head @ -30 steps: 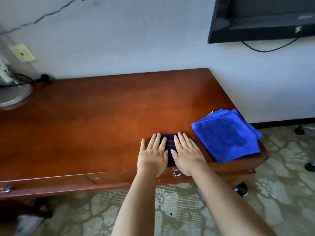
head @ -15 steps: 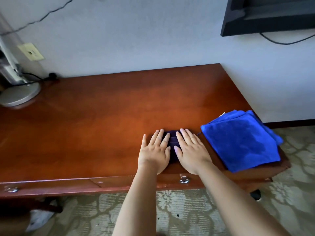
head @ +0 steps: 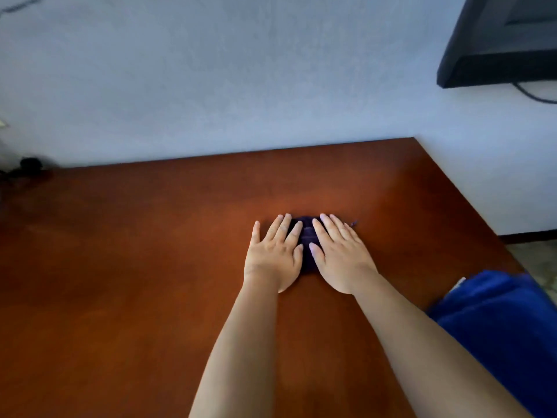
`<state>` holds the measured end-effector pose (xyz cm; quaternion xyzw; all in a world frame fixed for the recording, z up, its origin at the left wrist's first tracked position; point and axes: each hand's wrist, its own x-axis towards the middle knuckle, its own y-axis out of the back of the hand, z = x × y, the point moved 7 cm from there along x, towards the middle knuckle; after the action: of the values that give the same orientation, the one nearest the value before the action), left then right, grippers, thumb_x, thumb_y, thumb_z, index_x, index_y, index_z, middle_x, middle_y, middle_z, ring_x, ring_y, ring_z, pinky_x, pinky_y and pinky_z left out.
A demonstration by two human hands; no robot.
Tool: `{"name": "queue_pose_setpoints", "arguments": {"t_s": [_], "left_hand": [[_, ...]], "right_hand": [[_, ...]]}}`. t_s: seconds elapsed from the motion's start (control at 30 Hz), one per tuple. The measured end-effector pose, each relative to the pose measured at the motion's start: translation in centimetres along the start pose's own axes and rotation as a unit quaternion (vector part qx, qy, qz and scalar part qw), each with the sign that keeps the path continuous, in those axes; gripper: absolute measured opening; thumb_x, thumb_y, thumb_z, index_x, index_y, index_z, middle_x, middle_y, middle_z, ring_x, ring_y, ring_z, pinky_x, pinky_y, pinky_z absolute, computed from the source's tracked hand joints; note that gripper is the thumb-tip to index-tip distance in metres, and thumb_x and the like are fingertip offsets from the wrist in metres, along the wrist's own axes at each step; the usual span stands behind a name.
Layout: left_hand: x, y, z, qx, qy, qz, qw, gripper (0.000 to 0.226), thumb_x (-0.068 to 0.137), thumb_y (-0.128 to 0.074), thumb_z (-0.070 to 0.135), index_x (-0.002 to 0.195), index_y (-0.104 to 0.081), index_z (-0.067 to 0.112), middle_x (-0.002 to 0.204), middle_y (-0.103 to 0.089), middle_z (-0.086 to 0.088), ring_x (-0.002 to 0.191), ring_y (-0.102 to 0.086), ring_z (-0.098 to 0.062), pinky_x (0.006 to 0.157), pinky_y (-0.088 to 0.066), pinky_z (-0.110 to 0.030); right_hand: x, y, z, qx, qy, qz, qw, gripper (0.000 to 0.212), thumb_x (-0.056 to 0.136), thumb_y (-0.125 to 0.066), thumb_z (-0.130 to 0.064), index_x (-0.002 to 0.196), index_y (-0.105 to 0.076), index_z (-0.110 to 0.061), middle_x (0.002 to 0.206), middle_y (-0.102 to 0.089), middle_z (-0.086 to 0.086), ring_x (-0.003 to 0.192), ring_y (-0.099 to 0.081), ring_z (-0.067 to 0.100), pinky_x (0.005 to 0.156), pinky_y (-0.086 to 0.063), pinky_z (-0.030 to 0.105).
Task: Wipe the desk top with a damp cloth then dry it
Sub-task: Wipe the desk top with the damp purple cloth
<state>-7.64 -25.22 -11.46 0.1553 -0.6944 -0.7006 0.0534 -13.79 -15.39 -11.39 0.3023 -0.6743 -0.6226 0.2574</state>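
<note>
A small dark purple cloth (head: 306, 236) lies on the red-brown wooden desk top (head: 150, 251), right of the middle. My left hand (head: 272, 256) and my right hand (head: 340, 254) press flat on it side by side, fingers spread and pointing at the wall. They cover most of the cloth; only a strip between them and a corner at the right show. A folded bright blue towel (head: 497, 321) rests on the desk's near right corner, apart from my right forearm.
A grey wall runs along the desk's far edge. A black wall-mounted screen (head: 500, 40) hangs at the upper right with a cable (head: 533, 96) below it. A dark plug (head: 28, 164) sits at the far left edge. Patterned floor shows beyond the desk's right side.
Both hands have slid the dark cloth away from the desk's front edge toward the wall. The view has moved forward, so the blue towel now lies at the lower right.
</note>
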Motion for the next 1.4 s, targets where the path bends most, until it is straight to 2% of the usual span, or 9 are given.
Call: {"name": "queue_pose_setpoints", "arguments": {"t_s": [0.43, 0.8, 1.07, 1.4], "left_hand": [[15.4, 2.4, -4.7, -0.021, -0.029, 0.019, 0.999, 0.054, 0.103, -0.011, 0.038, 0.155, -0.002, 0.025, 0.163, 0.004, 0.002, 0.148, 0.008, -0.011, 0.119, 0.006, -0.049], [22.1, 3.7, -6.4, -0.032, -0.031, 0.030, 0.999, 0.054, 0.103, -0.012, 0.038, 0.155, -0.004, 0.025, 0.163, 0.000, 0.001, 0.149, 0.006, -0.013, 0.119, 0.007, -0.050], [20.0, 3.1, -5.8, -0.040, -0.016, 0.015, 0.999, 0.054, 0.103, -0.012, 0.039, 0.155, -0.003, 0.025, 0.163, 0.002, 0.001, 0.149, 0.008, -0.013, 0.118, 0.006, -0.054], [8.5, 1.3, -4.0, -0.042, 0.012, 0.010, 0.999, 0.054, 0.104, -0.011, 0.039, 0.155, -0.001, 0.024, 0.163, 0.004, 0.001, 0.149, 0.009, -0.013, 0.119, 0.004, -0.053]], "right_hand": [[15.1, 0.9, 3.4, 0.000, -0.038, 0.021, 0.999, 0.056, 0.103, -0.019, -0.039, 0.154, -0.010, -0.017, 0.161, -0.007, 0.003, 0.148, -0.003, 0.017, 0.120, -0.002, 0.034], [21.7, 1.7, 5.3, 0.013, -0.058, 0.022, 0.998, 0.055, 0.103, -0.021, -0.039, 0.154, -0.013, -0.019, 0.161, -0.008, 0.001, 0.148, -0.003, 0.014, 0.118, -0.003, 0.033], [19.5, 1.3, 4.8, 0.018, -0.065, 0.016, 0.998, 0.056, 0.103, -0.020, -0.041, 0.154, -0.012, -0.018, 0.161, -0.007, 0.002, 0.148, -0.003, 0.016, 0.118, -0.005, 0.034], [9.4, 0.6, 0.9, 0.007, -0.032, 0.009, 0.999, 0.056, 0.103, -0.018, -0.041, 0.154, -0.012, -0.019, 0.161, -0.008, 0.002, 0.148, -0.003, 0.016, 0.119, -0.004, 0.034]]}}
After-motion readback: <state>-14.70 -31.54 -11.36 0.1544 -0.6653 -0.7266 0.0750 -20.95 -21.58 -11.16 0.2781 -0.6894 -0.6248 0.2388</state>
